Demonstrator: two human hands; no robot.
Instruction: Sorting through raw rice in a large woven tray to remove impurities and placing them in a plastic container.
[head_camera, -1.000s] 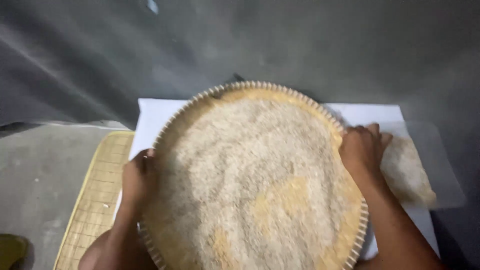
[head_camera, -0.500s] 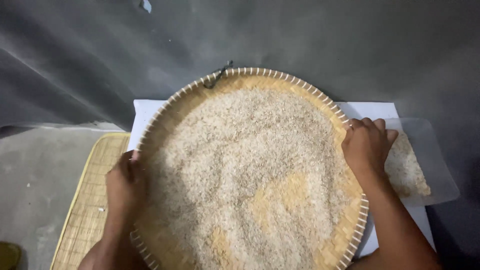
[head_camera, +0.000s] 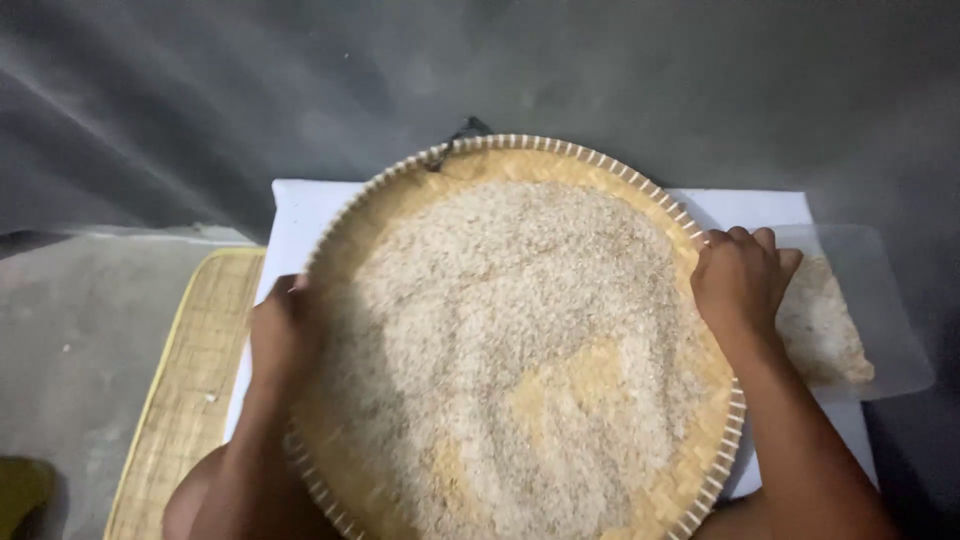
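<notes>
Your grip is two hands on one round woven tray (head_camera: 560, 160): your left hand (head_camera: 285, 335), at the frame's left, clasps the rim, and your right hand (head_camera: 738, 282), at the right, curls its fingers (head_camera: 745, 238) over the opposite rim. One tray fills the frame's centre, carrying a spread of pale rice (head_camera: 520, 340); being round, it shows no long axis. Beneath lies one white sheet (head_camera: 300, 215). One woven mat (head_camera: 185, 390) sits at lower left, and one clear bag of grain (head_camera: 825, 335) at the right.

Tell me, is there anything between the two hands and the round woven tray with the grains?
Nothing visible is. The left hand grips the left rim of the woven tray, and the right hand grips the right rim. The grains lie inside, between the hands.
</notes>
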